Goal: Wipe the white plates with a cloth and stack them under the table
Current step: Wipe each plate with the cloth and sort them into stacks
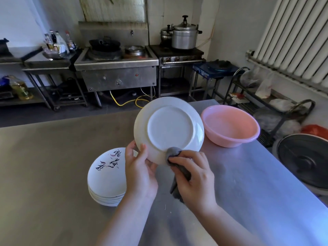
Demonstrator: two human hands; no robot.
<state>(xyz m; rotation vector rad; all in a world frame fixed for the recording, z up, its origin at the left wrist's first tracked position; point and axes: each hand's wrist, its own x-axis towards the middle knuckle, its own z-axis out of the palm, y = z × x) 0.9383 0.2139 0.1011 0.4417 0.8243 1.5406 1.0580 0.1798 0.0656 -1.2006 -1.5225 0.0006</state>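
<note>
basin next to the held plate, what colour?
Pink, plain with no pattern. The basin shows clearly in the head view, on the steel table.

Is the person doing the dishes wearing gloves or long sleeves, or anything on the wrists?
No gloves: both the left hand and the right hand are bare. The forearms are uncovered as far as the picture shows, with no sleeve, watch, ring or bracelet visible.

Bare steel table [44,166] lay open to you across the frame's left and lower right. Plate stack [106,178] blocked lower centre; pink basin [230,126] blocked centre right, with a narrow gap between them.
</note>
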